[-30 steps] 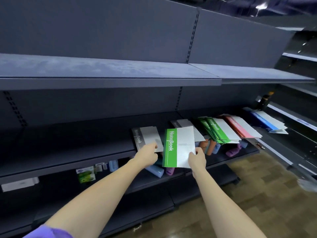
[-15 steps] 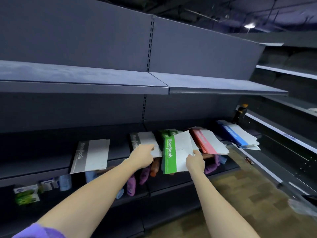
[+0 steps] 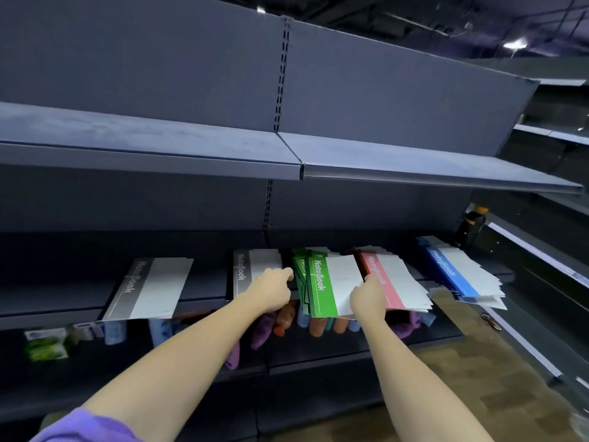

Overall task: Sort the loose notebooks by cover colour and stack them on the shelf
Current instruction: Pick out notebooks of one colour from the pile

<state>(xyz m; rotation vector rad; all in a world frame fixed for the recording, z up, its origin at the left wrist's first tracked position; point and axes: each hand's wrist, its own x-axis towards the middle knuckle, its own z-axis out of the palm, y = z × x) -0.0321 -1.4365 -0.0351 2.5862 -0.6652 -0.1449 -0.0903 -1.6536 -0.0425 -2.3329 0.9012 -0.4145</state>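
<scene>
On the dark middle shelf [image 3: 207,287] lie notebooks in piles by colour. A green-striped notebook [image 3: 331,285] tops the green pile, and my right hand [image 3: 368,299] holds its lower right edge. My left hand [image 3: 272,290] rests at the pile's left side, over a grey notebook [image 3: 255,269], fingers loosely curled toward the green edges. Another grey notebook [image 3: 153,288] lies further left. A red pile [image 3: 395,282] sits just right of the green one, and a blue pile [image 3: 459,272] lies at the far right.
The upper shelf [image 3: 287,148] juts out above the notebooks. Below the middle shelf stand coloured bottles [image 3: 283,317] and small green packets [image 3: 44,346]. A dark bottle [image 3: 471,224] stands at the right end. Wood-patterned floor [image 3: 478,393] lies to the right.
The green notebook went from in front of the shelf onto the green pile, carried right and back by my right hand. My left hand followed to the pile's left side. The view panned right.
</scene>
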